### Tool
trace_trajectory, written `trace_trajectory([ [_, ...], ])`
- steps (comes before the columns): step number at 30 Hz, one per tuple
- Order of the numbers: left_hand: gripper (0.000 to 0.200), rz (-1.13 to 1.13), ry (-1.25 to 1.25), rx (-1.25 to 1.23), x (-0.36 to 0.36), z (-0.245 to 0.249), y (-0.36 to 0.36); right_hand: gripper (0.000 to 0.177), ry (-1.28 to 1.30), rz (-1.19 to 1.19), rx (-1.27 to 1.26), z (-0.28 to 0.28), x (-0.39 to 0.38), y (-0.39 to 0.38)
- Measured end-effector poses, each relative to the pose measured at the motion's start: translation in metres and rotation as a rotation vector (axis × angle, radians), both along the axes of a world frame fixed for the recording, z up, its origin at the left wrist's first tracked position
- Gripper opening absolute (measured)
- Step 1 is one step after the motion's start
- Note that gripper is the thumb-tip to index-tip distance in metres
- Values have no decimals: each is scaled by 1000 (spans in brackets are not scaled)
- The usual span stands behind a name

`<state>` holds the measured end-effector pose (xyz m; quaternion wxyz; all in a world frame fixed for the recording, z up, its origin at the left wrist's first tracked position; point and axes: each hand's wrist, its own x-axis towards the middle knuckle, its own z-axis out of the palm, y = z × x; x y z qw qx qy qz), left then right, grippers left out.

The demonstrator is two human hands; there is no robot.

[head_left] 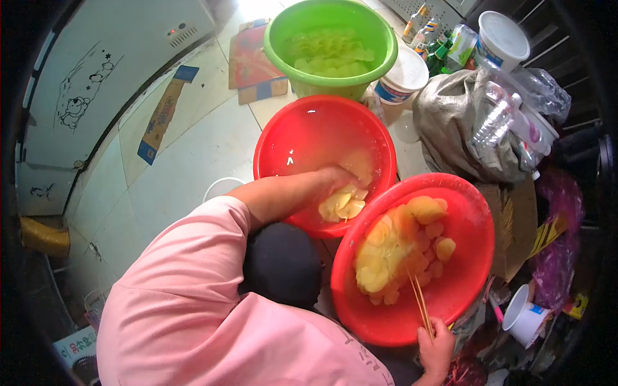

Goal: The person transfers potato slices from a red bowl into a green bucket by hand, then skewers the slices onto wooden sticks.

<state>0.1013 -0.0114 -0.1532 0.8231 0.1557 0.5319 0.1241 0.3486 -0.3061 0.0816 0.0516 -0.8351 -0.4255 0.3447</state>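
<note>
L. hand (336,180) closed on wet potato slices (344,206); R. hand (438,350) gripping skewers (420,302) — slices best drained, pierced centrally.

The red basin (290,135) and second red basin (473,257) are glossy smooth plastic, like the green basin (283,58). Slices (341,206) in my left grip (336,179) shine wet. Skewers (420,302) in my right grip (438,350): matt wood. My sleeve (180,270): matt pink cloth.

The round plastic basin (296,141) at centre and the twin basin (467,270) at four o'clock are red; the round plastic bowl (322,87) at twelve o'clock is green; the potato slices (386,257) are pale yellow.
</note>
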Motion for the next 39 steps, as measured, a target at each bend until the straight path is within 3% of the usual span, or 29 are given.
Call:
trace_trajectory([
  [4, 37, 46, 49, 6, -12, 41, -3, 25, -16, -4, -19, 0, 0, 0],
  [6, 38, -84, 324, 142, -14, 54, 0, 25, -24, 13, -9, 0, 1, -2],
  [7, 38, -86, 326, 145, -16, 60, 1, 26, -15, -8, -3, 1, 1, -2],
  [9, 47, -330, 627, 406, -23, 70, 4, 26, -3, -32, 6, 3, 0, -3],
  [10, 47, -332, 629, 410, -28, 68, 2, 26, -13, -12, 14, 5, 0, -4],
  [12, 44, -229, 521, 765, -39, 58, -2, 26, -22, 7, 27, 5, 0, -7],
  [13, 44, -231, 522, 770, -44, 54, -2, 25, -18, 16, 46, 5, 1, -9],
  [15, 64, -80, 318, 848, -55, 49, -2, 25, -12, 23, 71, 7, 1, -12],
  [26, 69, -5, 423, 1243, -95, 78, -18, 25, -59, 31, 85, 10, -1, -16],
  [28, 71, -82, 605, 1455, -96, 99, -22, 25, -57, 36, 101, 11, -1, -15],
  [34, 73, 39, 477, 1630, -95, 114, -24, 27, -74, 49, 112, 15, -5, -12],
  [39, 75, 68, 565, 1725, -95, 144, -26, 26, -85, 73, 119, 16, -6, -15],
])
